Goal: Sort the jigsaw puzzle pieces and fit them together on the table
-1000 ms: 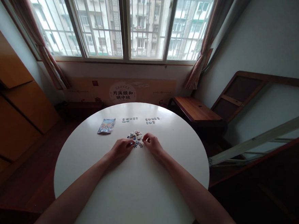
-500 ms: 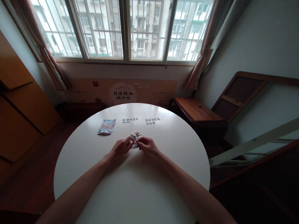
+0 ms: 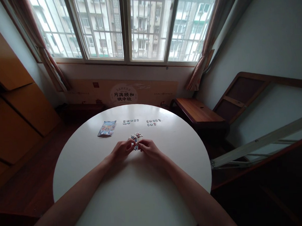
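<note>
A small heap of jigsaw puzzle pieces (image 3: 136,135) lies near the middle of the round white table (image 3: 136,196). Over its left side my left hand (image 3: 124,148) is closed, thumb and forefinger pinched at a puzzle piece. My right hand (image 3: 148,147) pinches from the other side, its fingertips almost touching those of the left. The piece between them is tiny and mostly covered by the fingers. Some loose pieces show just beyond and below the fingertips.
Farther back, puzzle pieces stand in short rows, one left group (image 3: 131,121) and one right group (image 3: 153,121). A colourful printed packet (image 3: 107,128) lies at the left. Beyond the table's right edge is a wooden bench (image 3: 199,109).
Both hands stay over the heap, with only slight finger movement; the left fingertips have shifted a little. The whole view has drifted very slightly.
</note>
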Demonstrator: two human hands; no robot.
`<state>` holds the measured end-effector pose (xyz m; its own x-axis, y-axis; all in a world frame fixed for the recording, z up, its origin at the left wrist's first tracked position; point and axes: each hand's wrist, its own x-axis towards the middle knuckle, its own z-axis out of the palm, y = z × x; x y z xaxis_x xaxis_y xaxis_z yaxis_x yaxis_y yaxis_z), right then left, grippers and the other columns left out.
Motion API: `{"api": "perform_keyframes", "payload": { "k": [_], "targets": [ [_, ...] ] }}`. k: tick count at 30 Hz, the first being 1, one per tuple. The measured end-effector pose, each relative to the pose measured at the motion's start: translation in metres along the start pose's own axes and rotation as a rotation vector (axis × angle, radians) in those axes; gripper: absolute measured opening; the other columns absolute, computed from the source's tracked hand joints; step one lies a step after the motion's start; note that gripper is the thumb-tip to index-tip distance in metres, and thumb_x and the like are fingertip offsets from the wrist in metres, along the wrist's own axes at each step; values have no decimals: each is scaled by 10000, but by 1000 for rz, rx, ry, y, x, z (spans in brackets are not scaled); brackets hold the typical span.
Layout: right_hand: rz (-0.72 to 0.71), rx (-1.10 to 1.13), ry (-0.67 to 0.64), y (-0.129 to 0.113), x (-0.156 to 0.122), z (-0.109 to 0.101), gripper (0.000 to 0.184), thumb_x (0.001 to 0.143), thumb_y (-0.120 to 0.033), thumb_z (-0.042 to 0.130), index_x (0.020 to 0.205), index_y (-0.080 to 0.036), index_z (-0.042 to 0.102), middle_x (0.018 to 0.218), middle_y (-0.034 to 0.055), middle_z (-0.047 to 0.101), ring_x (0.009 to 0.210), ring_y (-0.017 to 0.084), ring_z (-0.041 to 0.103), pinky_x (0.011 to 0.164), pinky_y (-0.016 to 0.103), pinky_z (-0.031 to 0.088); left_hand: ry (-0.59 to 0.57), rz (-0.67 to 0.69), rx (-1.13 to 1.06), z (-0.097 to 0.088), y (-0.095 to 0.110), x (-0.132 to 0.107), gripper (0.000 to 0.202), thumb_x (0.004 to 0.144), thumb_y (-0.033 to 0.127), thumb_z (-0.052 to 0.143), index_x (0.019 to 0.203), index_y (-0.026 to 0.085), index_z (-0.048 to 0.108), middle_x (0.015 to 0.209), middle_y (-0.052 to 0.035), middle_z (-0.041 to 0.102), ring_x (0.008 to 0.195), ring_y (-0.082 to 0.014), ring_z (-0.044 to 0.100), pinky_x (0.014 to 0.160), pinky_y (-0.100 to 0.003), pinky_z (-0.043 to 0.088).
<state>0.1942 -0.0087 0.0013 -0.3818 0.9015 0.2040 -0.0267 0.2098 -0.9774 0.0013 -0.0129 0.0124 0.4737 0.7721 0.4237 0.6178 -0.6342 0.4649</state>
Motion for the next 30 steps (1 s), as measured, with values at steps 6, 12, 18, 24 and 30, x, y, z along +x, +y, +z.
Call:
{"api": "perform_keyframes", "payload": {
  "k": [6,12,18,24,30],
  "targets": [
    [-1,-58,-9,-3,-1,0,251,771,-405,611,800,-159,653,626,-3,589,542,102,526,538,234,424,-31,-7,-8,-1,1,-1,178,868,295,498,918,179,625,557,51,522,495,-62,429,516,-160,316],
    [-5,-83,-1,-1,-1,-1,266,769,-416,615,819,-158,652,620,-8,586,535,99,523,523,229,426,-11,-3,-11,0,1,1,198,864,320,507,942,175,618,538,62,510,481,-56,410,506,-155,306],
    [-26,-21,15,7,1,1,285,757,-402,642,900,-156,617,619,-13,587,549,104,540,530,232,437,-8,29,-25,3,-3,1,201,863,308,514,957,179,636,536,61,512,478,-55,411,499,-152,296],
    [-25,-23,32,7,2,1,340,750,-431,650,956,-168,585,615,-15,595,555,113,557,528,234,443,-25,24,-17,5,-7,2,266,898,358,474,988,176,646,545,56,512,481,-55,421,506,-152,302],
    [-43,-35,36,9,1,1,320,758,-418,644,950,-170,581,654,-6,612,574,116,572,560,248,466,-26,2,-39,6,-8,3,286,899,381,473,987,167,643,547,50,525,488,-61,431,499,-152,306]
  ]
}}
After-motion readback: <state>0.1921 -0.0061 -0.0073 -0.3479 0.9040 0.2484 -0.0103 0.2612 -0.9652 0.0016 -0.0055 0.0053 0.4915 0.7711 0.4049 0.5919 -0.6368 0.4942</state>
